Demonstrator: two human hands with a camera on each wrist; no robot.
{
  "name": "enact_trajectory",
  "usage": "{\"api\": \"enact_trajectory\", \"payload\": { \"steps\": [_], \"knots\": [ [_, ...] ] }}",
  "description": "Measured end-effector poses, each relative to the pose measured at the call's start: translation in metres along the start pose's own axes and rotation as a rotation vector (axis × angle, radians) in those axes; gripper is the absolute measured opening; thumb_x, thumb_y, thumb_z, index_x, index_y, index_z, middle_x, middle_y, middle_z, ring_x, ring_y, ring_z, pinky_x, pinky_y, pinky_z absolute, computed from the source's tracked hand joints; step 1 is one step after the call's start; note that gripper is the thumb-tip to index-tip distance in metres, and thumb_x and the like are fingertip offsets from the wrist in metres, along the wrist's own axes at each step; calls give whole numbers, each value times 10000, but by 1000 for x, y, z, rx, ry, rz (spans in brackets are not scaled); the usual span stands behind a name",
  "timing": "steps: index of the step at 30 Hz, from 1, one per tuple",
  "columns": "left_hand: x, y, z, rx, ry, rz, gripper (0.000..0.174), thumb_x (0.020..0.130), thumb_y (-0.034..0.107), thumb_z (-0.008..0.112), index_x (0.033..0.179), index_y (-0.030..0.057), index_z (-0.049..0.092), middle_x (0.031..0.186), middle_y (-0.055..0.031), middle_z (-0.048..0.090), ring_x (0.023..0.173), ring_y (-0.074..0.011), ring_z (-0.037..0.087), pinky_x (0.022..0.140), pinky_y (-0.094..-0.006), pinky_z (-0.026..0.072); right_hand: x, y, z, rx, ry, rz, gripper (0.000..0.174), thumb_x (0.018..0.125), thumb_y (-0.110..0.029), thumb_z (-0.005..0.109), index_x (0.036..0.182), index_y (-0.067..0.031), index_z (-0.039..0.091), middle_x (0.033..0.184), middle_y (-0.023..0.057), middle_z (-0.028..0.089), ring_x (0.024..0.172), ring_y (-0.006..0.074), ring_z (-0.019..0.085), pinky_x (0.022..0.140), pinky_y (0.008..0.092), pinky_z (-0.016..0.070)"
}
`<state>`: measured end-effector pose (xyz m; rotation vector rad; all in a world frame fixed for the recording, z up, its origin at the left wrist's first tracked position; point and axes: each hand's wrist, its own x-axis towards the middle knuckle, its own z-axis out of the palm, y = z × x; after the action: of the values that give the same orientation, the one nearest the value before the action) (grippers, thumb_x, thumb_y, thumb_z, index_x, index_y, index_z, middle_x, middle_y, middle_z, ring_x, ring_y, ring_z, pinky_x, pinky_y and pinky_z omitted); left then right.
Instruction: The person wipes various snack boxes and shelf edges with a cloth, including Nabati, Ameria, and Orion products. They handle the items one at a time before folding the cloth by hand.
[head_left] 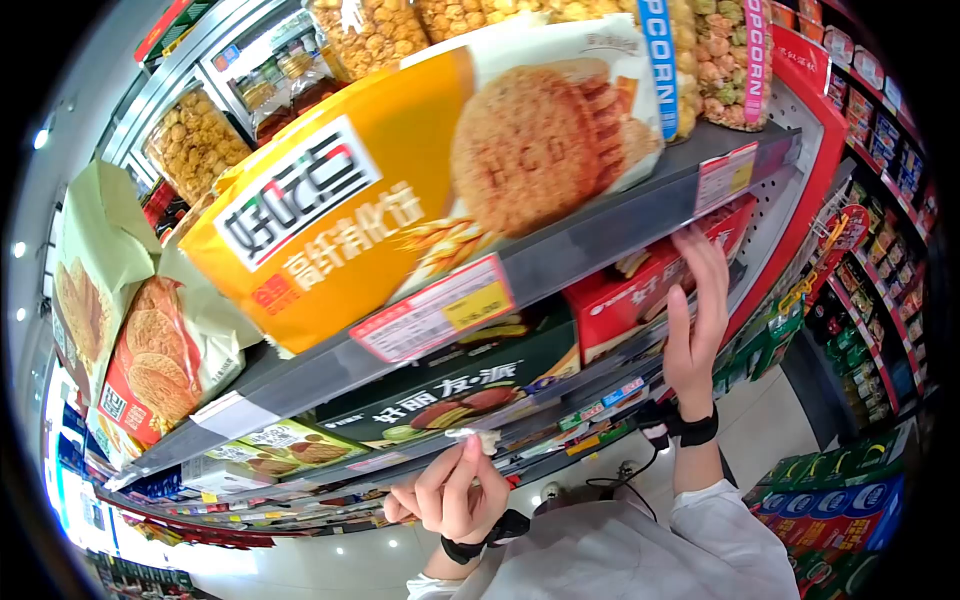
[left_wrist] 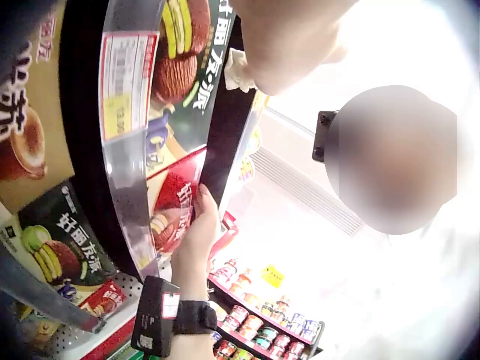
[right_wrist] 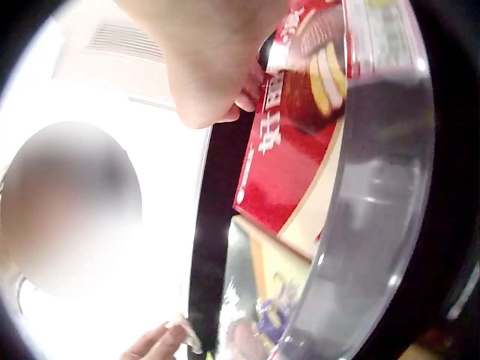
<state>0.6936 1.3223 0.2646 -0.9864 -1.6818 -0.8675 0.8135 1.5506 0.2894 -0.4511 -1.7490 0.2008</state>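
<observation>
My left hand (head_left: 460, 495) pinches a small crumpled white tissue (head_left: 488, 440) between thumb and fingertips, in front of the lower shelf. The tissue (left_wrist: 238, 71) also shows at the top of the left wrist view. My right hand (head_left: 697, 325) reaches in under the upper shelf with its fingers extended, touching a red pie box (head_left: 620, 300). In the right wrist view its fingertips lie at the edge of that red box (right_wrist: 281, 169). Beside the red box, to its left, stands a dark green pie box (head_left: 450, 385).
Above, the grey shelf edge (head_left: 590, 240) carries price tags and a large yellow biscuit bag (head_left: 350, 220). Popcorn jars (head_left: 735, 60) stand behind it. A red shelf end panel (head_left: 815, 150) rises at right. Stacked goods (head_left: 830, 510) stand on the floor at lower right.
</observation>
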Motion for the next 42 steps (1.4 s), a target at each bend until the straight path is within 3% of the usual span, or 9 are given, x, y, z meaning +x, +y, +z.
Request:
{"api": "enact_trajectory", "payload": {
  "steps": [6,11,21,25,29,33,34,38,42],
  "knots": [
    [39,59,29,36,66,59,333,684,-40,704,967,131,745,850,36,648,741,-166,493,815,-330,254,18,55,-29,-83,-92,-68,346,907,-121,491,1215,11,574,1272,170,579,1268,361,479,1117,507,265],
    [87,107,57,162,-51,-40,191,757,70,744,919,170,752,879,58,668,698,-141,490,807,-315,261,18,74,-34,50,-143,-104,333,876,-80,534,1199,-28,597,1234,149,587,1232,355,501,1088,500,321],
    [96,161,96,217,-223,-179,55,819,105,695,854,107,736,831,10,713,714,-172,510,814,-316,280,25,91,-50,206,-295,-163,457,821,-31,565,1278,-42,567,1291,122,568,1268,290,494,1096,452,341],
    [102,190,117,173,-251,-133,81,793,107,719,871,98,740,803,-18,703,746,-184,532,816,-330,287,0,102,-81,359,-230,-168,520,737,39,579,1250,-39,604,1275,119,589,1205,278,560,1087,434,363],
    [107,218,142,69,-237,-78,96,789,100,716,882,103,741,769,-29,688,767,-206,548,818,-347,288,-34,117,-114,445,-248,-125,465,682,57,585,1133,-25,662,1238,128,607,1061,287,617,978,410,473],
    [109,247,168,13,-221,-39,89,796,104,714,874,140,734,748,-23,682,771,-205,552,804,-358,282,-30,127,-124,413,-307,116,485,716,55,591,1200,24,606,1272,172,573,1116,334,587,973,420,468],
    [108,252,174,-18,-210,-33,91,797,101,712,875,144,734,757,-21,686,775,-204,553,803,-356,281,-29,129,-123,434,-368,139,585,780,28,594,1347,58,452,1369,241,468,1216,379,511,1020,443,418],
    [109,255,186,-80,-190,12,102,796,91,707,874,151,735,779,-10,699,781,-200,557,806,-357,281,-17,124,-104,411,-382,217,780,859,-28,600,1460,109,122,1478,335,252,1351,458,327,1106,451,292],
    [108,244,169,-32,-252,-20,129,776,88,685,883,138,738,777,-24,685,787,-210,563,828,-384,292,7,123,-83,535,-327,281,833,896,-138,638,1465,121,89,1486,351,232,1378,469,280,1123,440,258]
  ]
}}
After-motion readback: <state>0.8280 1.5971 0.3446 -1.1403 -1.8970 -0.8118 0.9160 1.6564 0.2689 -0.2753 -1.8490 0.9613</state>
